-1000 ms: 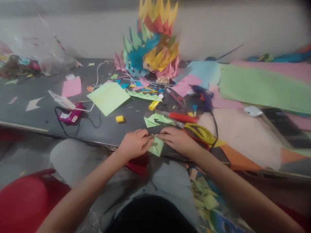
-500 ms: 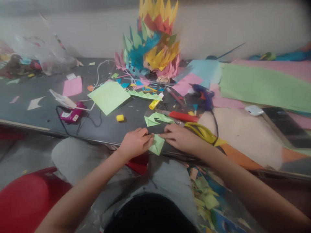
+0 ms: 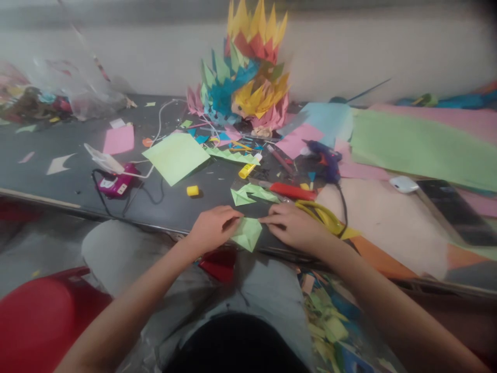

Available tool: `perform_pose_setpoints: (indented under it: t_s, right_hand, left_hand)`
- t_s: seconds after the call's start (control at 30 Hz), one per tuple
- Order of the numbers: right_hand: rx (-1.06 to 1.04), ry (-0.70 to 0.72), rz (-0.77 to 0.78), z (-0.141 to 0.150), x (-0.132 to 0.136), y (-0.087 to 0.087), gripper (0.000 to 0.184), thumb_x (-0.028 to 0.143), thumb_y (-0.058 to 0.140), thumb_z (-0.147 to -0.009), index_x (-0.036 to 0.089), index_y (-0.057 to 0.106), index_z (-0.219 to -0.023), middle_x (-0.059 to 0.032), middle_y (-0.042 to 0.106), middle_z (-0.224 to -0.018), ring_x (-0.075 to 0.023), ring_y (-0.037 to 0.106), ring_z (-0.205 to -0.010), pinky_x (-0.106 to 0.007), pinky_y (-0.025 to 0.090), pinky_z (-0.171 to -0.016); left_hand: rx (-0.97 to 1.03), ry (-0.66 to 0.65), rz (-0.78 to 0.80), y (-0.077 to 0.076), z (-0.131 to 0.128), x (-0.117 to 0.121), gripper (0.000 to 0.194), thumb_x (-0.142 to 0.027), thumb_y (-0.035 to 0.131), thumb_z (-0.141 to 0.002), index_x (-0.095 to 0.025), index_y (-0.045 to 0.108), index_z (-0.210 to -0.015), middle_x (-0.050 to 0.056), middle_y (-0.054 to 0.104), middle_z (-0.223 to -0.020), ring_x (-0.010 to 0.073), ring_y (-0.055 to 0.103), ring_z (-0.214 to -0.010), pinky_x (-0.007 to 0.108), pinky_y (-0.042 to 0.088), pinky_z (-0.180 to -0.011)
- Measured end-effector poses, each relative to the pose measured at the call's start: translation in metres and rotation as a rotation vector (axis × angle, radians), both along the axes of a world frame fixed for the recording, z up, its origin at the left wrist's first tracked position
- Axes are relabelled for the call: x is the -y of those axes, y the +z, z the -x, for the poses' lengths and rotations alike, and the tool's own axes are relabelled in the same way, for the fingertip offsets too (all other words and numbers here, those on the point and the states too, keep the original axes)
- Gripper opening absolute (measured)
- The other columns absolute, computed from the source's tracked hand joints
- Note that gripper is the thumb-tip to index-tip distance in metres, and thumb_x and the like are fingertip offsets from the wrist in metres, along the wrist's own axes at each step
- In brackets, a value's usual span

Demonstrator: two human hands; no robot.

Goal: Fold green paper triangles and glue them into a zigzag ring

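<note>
With my left hand [image 3: 215, 226] half curled, pinching the paper [image 3: 248, 235] at the frame's lower centre, and my loosely bent right hand [image 3: 297, 225] at its other edge, grip unclear, a slipping fingertip could skew the fold.

one head-worn view, facing forward and down across table [image 3: 174, 204]
</note>
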State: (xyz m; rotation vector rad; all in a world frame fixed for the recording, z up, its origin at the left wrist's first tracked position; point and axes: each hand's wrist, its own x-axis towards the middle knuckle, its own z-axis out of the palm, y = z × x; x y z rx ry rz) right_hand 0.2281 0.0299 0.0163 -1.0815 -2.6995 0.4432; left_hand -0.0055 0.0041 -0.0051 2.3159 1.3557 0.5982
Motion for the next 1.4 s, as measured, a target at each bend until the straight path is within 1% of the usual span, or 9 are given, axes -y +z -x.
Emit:
perform_pose_setpoints:
  t_s: [0.3, 0.47, 0.57, 0.73, 0.9, 1.07, 1.17, 1.27, 1.4]
  right_hand:
    - [-0.101, -0.051, -0.014, -0.001, 0.003, -0.013, 0.026, 0.018, 0.046, -0.086, 0.02, 0.072, -0.094, -0.0056, 0.062, -0.077, -0.0172, 0.057, -0.075, -0.031, 0.042, -0.068]
    - [-0.175, -0.052, -0.017, 0.004, 0.008, -0.014, 0.03, 0.023, 0.043, -0.09, 0.019, 0.067, -0.108, -0.0084, 0.062, -0.089, -0.0179, 0.057, -0.081, -0.031, 0.046, -0.07]
    - [-0.166, 0.025, -0.041, 0.01, 0.006, -0.013, 0.031, 0.026, 0.043, -0.091, 0.02, 0.065, -0.112, -0.0101, 0.061, -0.098, -0.0192, 0.056, -0.089, -0.034, 0.047, -0.077]
    - [-0.085, 0.108, -0.06, 0.015, 0.0, -0.012, 0.029, 0.027, 0.043, -0.092, 0.021, 0.068, -0.105, -0.0095, 0.061, -0.097, -0.0206, 0.055, -0.09, -0.037, 0.046, -0.079]
    - [-0.208, 0.074, 0.06, 0.017, 0.006, -0.008, 0.027, 0.036, 0.054, -0.087, 0.018, 0.067, -0.103, -0.0094, 0.06, -0.1, -0.0189, 0.055, -0.093, -0.033, 0.046, -0.081]
    - [-0.233, 0.077, 0.029, 0.022, 0.008, -0.01, 0.018, 0.026, 0.052, -0.088, 0.02, 0.068, -0.082, -0.0062, 0.062, -0.089, -0.0172, 0.055, -0.086, -0.032, 0.043, -0.08]
    - [-0.213, 0.075, 0.051, 0.022, 0.009, -0.013, 0.018, 0.032, 0.054, -0.087, 0.019, 0.066, -0.092, -0.0068, 0.064, -0.09, -0.0184, 0.056, -0.087, -0.033, 0.044, -0.08]
    - [-0.201, 0.054, 0.068, 0.023, 0.01, -0.015, 0.032, 0.039, 0.058, -0.083, 0.018, 0.061, -0.108, -0.0088, 0.063, -0.098, -0.0203, 0.056, -0.093, -0.032, 0.045, -0.079]
    - [-0.188, 0.126, 0.002, 0.027, 0.01, -0.014, 0.017, 0.03, 0.057, -0.085, 0.02, 0.066, -0.094, -0.0068, 0.062, -0.094, -0.0178, 0.056, -0.088, -0.03, 0.045, -0.078]
  left_hand:
    - [-0.098, -0.017, -0.169, -0.007, -0.002, 0.004, 0.022, -0.026, 0.046, -0.09, -0.021, 0.068, -0.09, 0.002, 0.062, -0.086, 0.0122, 0.058, -0.079, 0.021, 0.042, -0.063]
    - [-0.121, -0.008, -0.207, -0.008, -0.001, 0.005, 0.023, -0.027, 0.047, -0.09, -0.022, 0.069, -0.092, 0.003, 0.059, -0.082, 0.0145, 0.053, -0.075, 0.025, 0.042, -0.066]
    - [-0.109, -0.005, -0.184, -0.01, 0.0, 0.005, 0.023, -0.028, 0.047, -0.091, -0.024, 0.069, -0.095, 0.002, 0.059, -0.081, 0.0148, 0.052, -0.075, 0.027, 0.042, -0.069]
    - [-0.033, 0.065, -0.143, -0.013, 0.0, 0.005, 0.02, -0.029, 0.051, -0.089, -0.022, 0.068, -0.097, 0.002, 0.061, -0.083, 0.0144, 0.055, -0.077, 0.027, 0.044, -0.072]
    - [-0.021, 0.153, -0.115, -0.01, -0.006, 0.001, 0.013, -0.024, 0.056, -0.086, -0.019, 0.067, -0.082, 0.001, 0.062, -0.081, 0.0143, 0.058, -0.077, 0.026, 0.044, -0.069]
    - [0.05, 0.184, -0.342, -0.007, -0.008, -0.001, 0.014, -0.023, 0.054, -0.087, -0.017, 0.065, -0.082, 0.004, 0.062, -0.081, 0.0159, 0.054, -0.077, 0.028, 0.045, -0.071]
    - [0.143, 0.14, -0.476, -0.008, -0.006, 0.012, 0.012, -0.022, 0.053, -0.087, -0.016, 0.064, -0.086, 0.005, 0.063, -0.08, 0.0154, 0.054, -0.077, 0.029, 0.045, -0.073]
    - [0.155, 0.07, -0.443, -0.012, -0.005, 0.03, 0.008, -0.02, 0.055, -0.086, -0.016, 0.062, -0.084, 0.004, 0.064, -0.078, 0.0147, 0.055, -0.075, 0.028, 0.045, -0.072]
    - [0.081, 0.021, -0.35, -0.015, -0.005, 0.037, 0.013, -0.023, 0.053, -0.087, -0.016, 0.062, -0.079, 0.004, 0.065, -0.08, 0.0154, 0.057, -0.077, 0.029, 0.045, -0.071]
